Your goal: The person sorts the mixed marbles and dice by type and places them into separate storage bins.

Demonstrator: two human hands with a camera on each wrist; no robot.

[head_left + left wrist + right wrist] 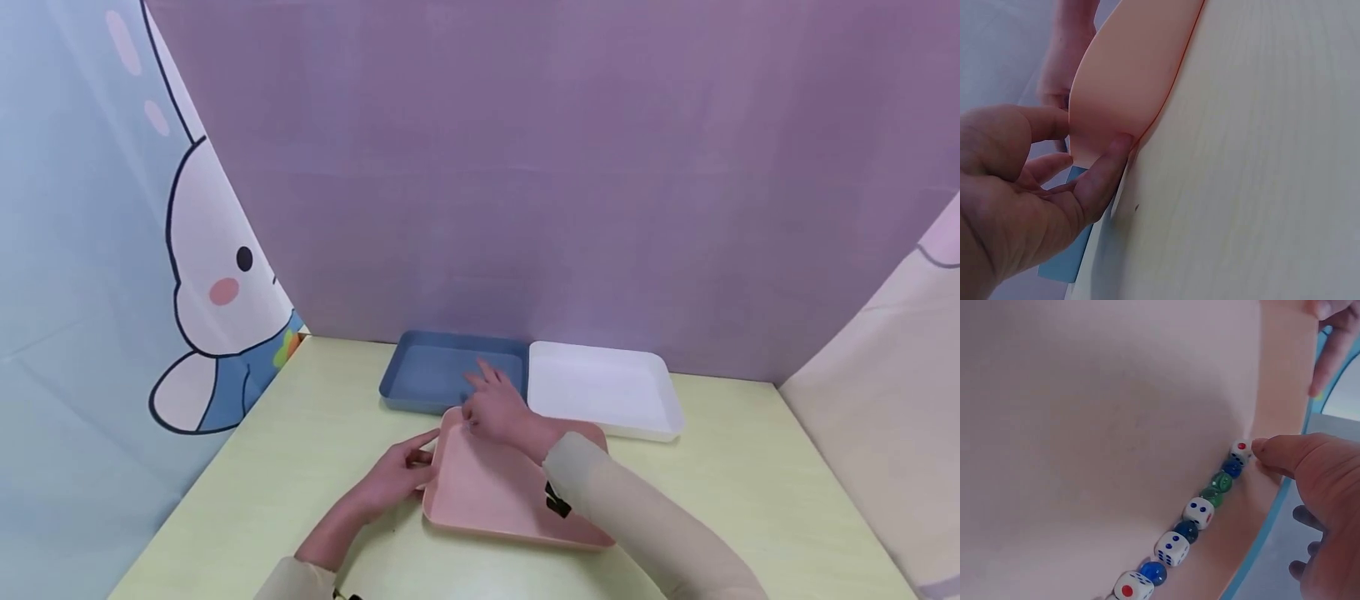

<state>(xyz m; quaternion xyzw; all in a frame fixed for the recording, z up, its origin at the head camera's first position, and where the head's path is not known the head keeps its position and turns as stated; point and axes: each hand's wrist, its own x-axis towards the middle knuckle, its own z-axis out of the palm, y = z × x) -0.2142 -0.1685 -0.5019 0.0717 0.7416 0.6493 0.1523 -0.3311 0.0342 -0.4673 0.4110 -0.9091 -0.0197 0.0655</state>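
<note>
In the head view a pink tray [495, 492] lies on the table. My left hand [397, 479] grips its left side, the thumb at the rim and a fingertip [1119, 147] low on the outer wall in the left wrist view. Over the far left corner, my right hand [498, 412] pinches a white die [1241, 451] with thumb and index finger, other fingers spread. That die stands at the end of a row along the tray's wall. Blue marbles [1154, 573], green marbles [1221, 482] and more white dice [1172, 548] make up the row.
Behind the pink tray, a blue tray [423, 375] and a white tray [600, 387] stand side by side on the pale yellow table [750, 475]. A purple cloth [555, 183] hangs behind them. Printed curtains [67, 250] flank the table.
</note>
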